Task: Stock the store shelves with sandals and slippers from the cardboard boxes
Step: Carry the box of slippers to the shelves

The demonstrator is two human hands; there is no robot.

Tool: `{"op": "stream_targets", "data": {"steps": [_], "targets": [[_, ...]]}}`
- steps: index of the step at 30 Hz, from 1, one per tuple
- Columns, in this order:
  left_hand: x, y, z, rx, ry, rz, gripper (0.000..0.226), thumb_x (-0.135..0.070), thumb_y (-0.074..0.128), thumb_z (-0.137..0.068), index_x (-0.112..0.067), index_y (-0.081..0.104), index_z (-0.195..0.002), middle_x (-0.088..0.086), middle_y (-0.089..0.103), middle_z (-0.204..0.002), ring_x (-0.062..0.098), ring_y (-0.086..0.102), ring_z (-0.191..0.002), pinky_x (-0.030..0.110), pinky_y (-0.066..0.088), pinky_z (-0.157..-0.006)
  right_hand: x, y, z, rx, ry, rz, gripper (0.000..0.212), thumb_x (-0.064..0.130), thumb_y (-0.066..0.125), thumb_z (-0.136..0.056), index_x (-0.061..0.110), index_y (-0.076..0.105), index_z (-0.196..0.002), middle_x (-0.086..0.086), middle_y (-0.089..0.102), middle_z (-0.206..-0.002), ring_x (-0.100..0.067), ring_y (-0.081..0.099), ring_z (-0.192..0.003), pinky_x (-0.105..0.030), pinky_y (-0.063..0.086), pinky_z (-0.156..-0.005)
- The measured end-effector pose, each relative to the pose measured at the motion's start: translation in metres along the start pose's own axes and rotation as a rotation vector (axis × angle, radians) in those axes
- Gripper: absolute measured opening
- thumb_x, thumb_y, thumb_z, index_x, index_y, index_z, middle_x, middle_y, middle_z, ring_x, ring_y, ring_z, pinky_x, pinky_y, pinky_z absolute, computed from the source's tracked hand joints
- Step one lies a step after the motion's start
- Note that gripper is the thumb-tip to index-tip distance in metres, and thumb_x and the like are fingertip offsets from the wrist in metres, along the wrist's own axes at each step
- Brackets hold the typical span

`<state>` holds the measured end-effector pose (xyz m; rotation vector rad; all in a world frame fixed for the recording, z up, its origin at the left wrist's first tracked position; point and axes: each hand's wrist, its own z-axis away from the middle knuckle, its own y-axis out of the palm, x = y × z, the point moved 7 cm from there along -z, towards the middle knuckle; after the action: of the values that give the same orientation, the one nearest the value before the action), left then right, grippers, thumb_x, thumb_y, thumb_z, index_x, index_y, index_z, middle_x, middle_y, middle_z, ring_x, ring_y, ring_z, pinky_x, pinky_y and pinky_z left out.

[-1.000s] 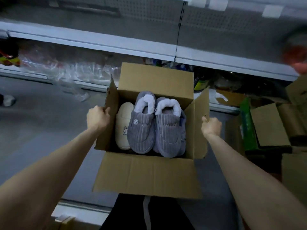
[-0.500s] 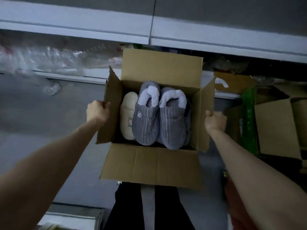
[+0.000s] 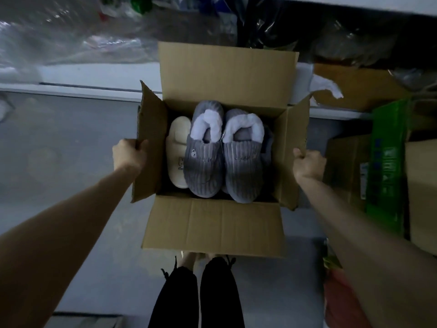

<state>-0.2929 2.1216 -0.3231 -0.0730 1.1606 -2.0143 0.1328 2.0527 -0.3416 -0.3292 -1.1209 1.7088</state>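
The cardboard box point(image 3: 212, 223) has sunk lower, nearer the floor point(image 3: 71, 150).

Your left hand point(image 3: 128, 157): most fingers hidden behind side flap of cardboard box point(image 3: 212, 223). Your right hand point(image 3: 308, 163): fingers out of sight under opposite flap. Cream slipper point(image 3: 178, 147) half covered by grey slippers point(image 3: 204, 171). Darker slipper point(image 3: 268, 147) at right wall mostly buried. Toe lettering too small to read. Near flap hides most of your feet point(image 3: 189, 258). Goods under plastic wrap point(image 3: 71, 31) blurred. Green carton point(image 3: 385, 166) print illegible.
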Motion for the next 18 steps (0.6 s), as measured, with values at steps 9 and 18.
{"op": "stream_targets", "data": {"steps": [9,18], "targets": [[-0.028,0.002,-0.037,-0.088,0.137,-0.064,0.037,-0.027,0.050,-0.095,0.005,0.066,-0.104,0.028,0.066,-0.103,0.038,0.063,-0.099,0.046,0.051,-0.088,0.012,0.018,-0.034,-0.063,-0.105,0.046,0.039,0.029,0.044,-0.099,-0.005,0.063,-0.104,-0.024,0.063,-0.109,-0.037,0.056,-0.111,-0.046,0.045,-0.094],[-0.014,0.009,-0.027,0.006,0.074,-0.088,0.030,-0.021,0.050,-0.095,0.003,0.064,-0.106,0.023,0.065,-0.104,0.036,0.061,-0.096,0.038,0.049,-0.081,0.010,0.016,-0.025,0.013,-0.092,0.076,0.032,0.023,0.049,-0.097,-0.006,0.062,-0.101,-0.026,0.062,-0.109,-0.037,0.053,-0.111,-0.041,0.043,-0.088]]}}
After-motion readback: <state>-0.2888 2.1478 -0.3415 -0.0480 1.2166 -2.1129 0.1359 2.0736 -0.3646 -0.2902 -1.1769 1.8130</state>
